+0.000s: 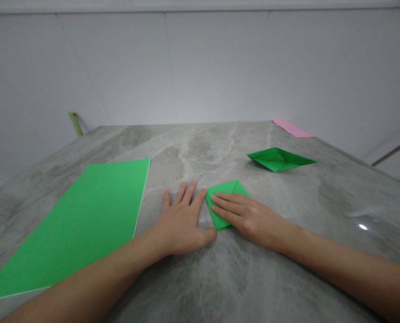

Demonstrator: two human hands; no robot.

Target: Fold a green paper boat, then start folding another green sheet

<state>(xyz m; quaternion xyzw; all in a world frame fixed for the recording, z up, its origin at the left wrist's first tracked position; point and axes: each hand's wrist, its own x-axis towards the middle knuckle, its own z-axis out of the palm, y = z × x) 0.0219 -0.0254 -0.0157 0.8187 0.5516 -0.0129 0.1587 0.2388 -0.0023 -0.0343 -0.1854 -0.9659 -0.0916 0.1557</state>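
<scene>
A small folded green paper (227, 190) lies on the grey marble table (220, 148) in front of me. My right hand (243, 214) rests flat on it, fingers stretched out and pressing its near right part. My left hand (182, 217) lies flat on the table just left of the paper, fingers spread, with the index fingertip and thumb touching the paper's left edge. Neither hand grips anything.
A stack of green paper sheets (81, 220) lies at the left. A finished green paper boat (280, 159) sits at the far right, with a pink sheet (292, 128) at the far table edge behind it. A white wall stands behind the table.
</scene>
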